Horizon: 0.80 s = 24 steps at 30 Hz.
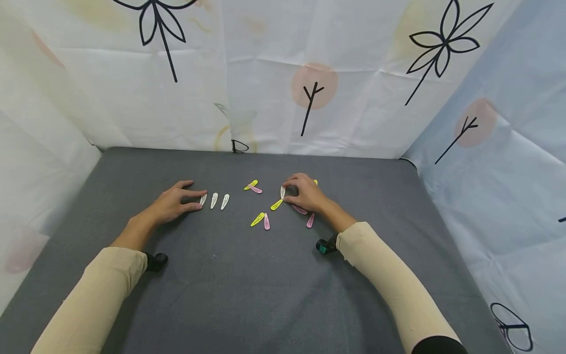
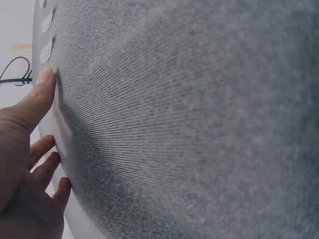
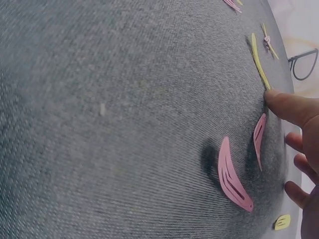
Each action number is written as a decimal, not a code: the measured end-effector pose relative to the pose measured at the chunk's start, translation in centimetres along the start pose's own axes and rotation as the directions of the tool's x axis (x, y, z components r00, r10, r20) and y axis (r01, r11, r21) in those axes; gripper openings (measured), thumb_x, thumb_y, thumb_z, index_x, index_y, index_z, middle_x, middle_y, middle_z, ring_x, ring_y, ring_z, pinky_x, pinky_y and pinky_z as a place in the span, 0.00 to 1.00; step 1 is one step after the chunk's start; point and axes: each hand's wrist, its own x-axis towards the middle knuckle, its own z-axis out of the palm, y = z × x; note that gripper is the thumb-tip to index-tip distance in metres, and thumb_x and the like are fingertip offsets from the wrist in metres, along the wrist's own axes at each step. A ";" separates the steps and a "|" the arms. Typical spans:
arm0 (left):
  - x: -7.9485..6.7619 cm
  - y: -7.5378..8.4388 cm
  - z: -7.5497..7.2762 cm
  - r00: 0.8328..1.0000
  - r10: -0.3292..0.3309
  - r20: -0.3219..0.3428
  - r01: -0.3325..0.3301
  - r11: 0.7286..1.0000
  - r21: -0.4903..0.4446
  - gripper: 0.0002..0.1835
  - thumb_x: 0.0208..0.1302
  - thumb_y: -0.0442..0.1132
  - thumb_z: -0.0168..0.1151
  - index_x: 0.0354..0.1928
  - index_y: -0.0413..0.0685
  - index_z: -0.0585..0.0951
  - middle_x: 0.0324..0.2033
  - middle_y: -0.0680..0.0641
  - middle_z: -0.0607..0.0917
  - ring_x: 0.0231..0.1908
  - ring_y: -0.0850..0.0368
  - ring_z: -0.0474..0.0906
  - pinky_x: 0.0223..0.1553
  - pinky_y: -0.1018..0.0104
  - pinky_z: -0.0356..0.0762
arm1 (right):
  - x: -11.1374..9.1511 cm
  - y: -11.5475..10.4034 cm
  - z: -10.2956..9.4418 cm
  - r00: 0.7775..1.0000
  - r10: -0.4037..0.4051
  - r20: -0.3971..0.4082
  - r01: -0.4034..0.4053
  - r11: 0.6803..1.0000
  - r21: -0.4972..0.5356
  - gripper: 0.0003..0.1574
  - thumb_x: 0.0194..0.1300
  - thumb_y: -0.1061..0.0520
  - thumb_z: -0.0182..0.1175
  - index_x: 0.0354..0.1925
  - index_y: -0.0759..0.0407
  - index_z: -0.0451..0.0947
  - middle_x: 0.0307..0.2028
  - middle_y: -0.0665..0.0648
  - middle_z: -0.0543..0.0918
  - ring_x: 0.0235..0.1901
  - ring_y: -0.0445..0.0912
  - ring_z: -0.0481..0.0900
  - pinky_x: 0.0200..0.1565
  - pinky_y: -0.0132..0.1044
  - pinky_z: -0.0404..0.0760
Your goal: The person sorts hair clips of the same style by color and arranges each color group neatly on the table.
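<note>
Left hand (image 1: 173, 202) pinches 1 slanted white clip (image 1: 203, 200); right hand (image 1: 306, 192), 1 clip (image 1: 283, 192) running forward.

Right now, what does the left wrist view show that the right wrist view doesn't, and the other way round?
Only the left wrist view shows the left hand and white clips.

Only the right wrist view shows the right hand, pink clips and clearly yellow clips; a sliver at the left wrist view's top edge is too cut off to identify.

Both share grey cloth and part of a black drawing beyond its edge.
</note>
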 end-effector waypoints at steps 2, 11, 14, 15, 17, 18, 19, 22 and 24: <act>0.0 0.0 0.0 1.000 0.002 -0.002 -0.002 1.000 -0.002 0.27 0.68 0.44 0.65 0.67 0.46 0.75 0.73 0.29 0.55 0.71 0.24 0.49 0.62 0.26 0.50 | 0.0 -0.1 -0.1 1.000 0.019 0.009 -0.019 1.000 0.002 0.26 0.63 0.53 0.70 0.55 0.64 0.81 0.58 0.65 0.77 0.63 0.58 0.69 0.66 0.52 0.64; 0.0 0.2 0.0 1.000 0.011 -0.007 -0.011 1.000 0.001 0.27 0.67 0.44 0.66 0.66 0.45 0.75 0.72 0.28 0.56 0.70 0.23 0.50 0.62 0.25 0.51 | -0.1 -0.2 -0.2 0.996 0.086 0.026 -0.087 0.996 0.021 0.34 0.63 0.46 0.70 0.62 0.61 0.78 0.61 0.63 0.75 0.64 0.56 0.69 0.66 0.51 0.64; -0.1 0.2 0.0 1.000 0.012 -0.004 -0.012 1.000 0.004 0.27 0.67 0.44 0.66 0.66 0.45 0.75 0.72 0.28 0.56 0.70 0.23 0.50 0.62 0.25 0.50 | 0.1 -0.1 -0.1 0.996 0.081 0.035 -0.081 0.997 0.009 0.33 0.63 0.46 0.70 0.62 0.61 0.78 0.61 0.63 0.75 0.64 0.56 0.68 0.66 0.51 0.63; -0.1 0.2 0.0 1.000 0.012 -0.003 -0.012 1.000 0.004 0.27 0.67 0.44 0.66 0.66 0.45 0.75 0.72 0.28 0.56 0.70 0.23 0.50 0.62 0.25 0.50 | 0.1 -0.1 -0.1 0.996 0.079 0.034 -0.079 0.997 0.004 0.33 0.63 0.46 0.70 0.62 0.61 0.78 0.61 0.63 0.75 0.64 0.57 0.68 0.66 0.52 0.63; -0.1 0.2 0.0 1.000 0.010 -0.002 -0.010 1.000 0.001 0.27 0.67 0.44 0.66 0.66 0.46 0.75 0.72 0.29 0.56 0.70 0.24 0.50 0.62 0.25 0.49 | 0.2 -0.1 0.0 0.996 0.081 0.033 -0.081 0.997 -0.007 0.33 0.63 0.47 0.70 0.61 0.61 0.79 0.61 0.63 0.75 0.64 0.57 0.68 0.66 0.52 0.63; -0.1 0.3 0.0 1.000 0.011 -0.002 -0.011 1.000 0.002 0.28 0.67 0.45 0.66 0.66 0.45 0.76 0.72 0.29 0.56 0.70 0.24 0.50 0.62 0.25 0.49 | 0.2 0.0 0.0 0.996 0.080 0.031 -0.079 0.997 -0.012 0.33 0.63 0.47 0.70 0.61 0.61 0.79 0.61 0.64 0.75 0.64 0.57 0.68 0.66 0.52 0.64; -0.1 0.3 0.0 1.000 0.012 -0.003 -0.012 1.000 0.003 0.28 0.67 0.45 0.66 0.66 0.45 0.76 0.72 0.28 0.56 0.70 0.23 0.50 0.62 0.25 0.49 | 0.2 0.0 0.0 0.996 0.080 0.030 -0.080 0.997 -0.015 0.32 0.63 0.47 0.70 0.61 0.61 0.79 0.61 0.63 0.75 0.64 0.57 0.68 0.66 0.52 0.64; -0.1 0.3 0.0 1.000 0.014 -0.004 -0.014 1.000 0.005 0.28 0.67 0.45 0.66 0.66 0.45 0.76 0.72 0.29 0.56 0.70 0.24 0.50 0.62 0.25 0.50 | 0.3 0.0 0.0 0.997 0.079 0.028 -0.078 0.997 -0.024 0.32 0.63 0.47 0.70 0.60 0.61 0.79 0.61 0.63 0.75 0.64 0.57 0.68 0.66 0.52 0.64; -0.1 0.2 -0.1 1.000 0.015 -0.005 -0.015 1.000 0.006 0.28 0.67 0.45 0.66 0.66 0.45 0.76 0.72 0.29 0.56 0.70 0.24 0.50 0.62 0.25 0.50 | 0.4 0.0 0.0 0.997 0.074 0.028 -0.073 0.997 -0.025 0.32 0.63 0.46 0.70 0.60 0.61 0.80 0.60 0.64 0.75 0.63 0.57 0.69 0.66 0.52 0.64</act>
